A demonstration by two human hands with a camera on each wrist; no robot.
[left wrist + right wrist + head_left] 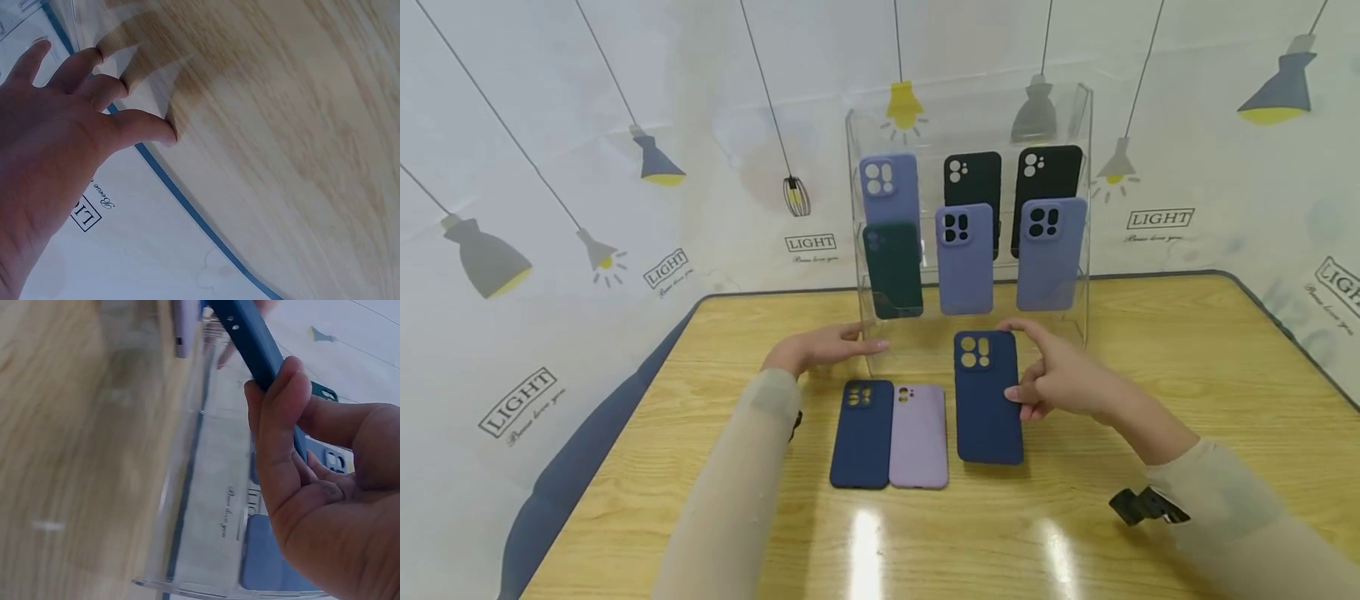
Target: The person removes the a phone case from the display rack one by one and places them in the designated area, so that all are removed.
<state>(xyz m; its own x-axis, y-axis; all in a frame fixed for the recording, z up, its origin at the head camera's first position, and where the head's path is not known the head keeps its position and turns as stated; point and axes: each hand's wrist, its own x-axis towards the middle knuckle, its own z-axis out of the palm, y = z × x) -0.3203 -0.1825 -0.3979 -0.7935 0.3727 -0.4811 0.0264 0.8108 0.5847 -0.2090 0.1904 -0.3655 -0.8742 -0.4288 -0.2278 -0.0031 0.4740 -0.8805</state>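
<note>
Sleeves [726,500] are flanking a probably light, bendy navy case [985,417], right hand [1060,377] pinching its edge, left hand [820,344] spread at the rack's [973,125] lower-left corner.

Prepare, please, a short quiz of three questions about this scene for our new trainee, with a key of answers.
1. Which hand grips a dark blue phone case?
2. True or false: on the table, a lilac case lies beside another dark blue case.
3. How many cases show in the clear rack: A) four, B) six, C) eight?

Key:
1. The right hand.
2. True.
3. B) six.
</note>
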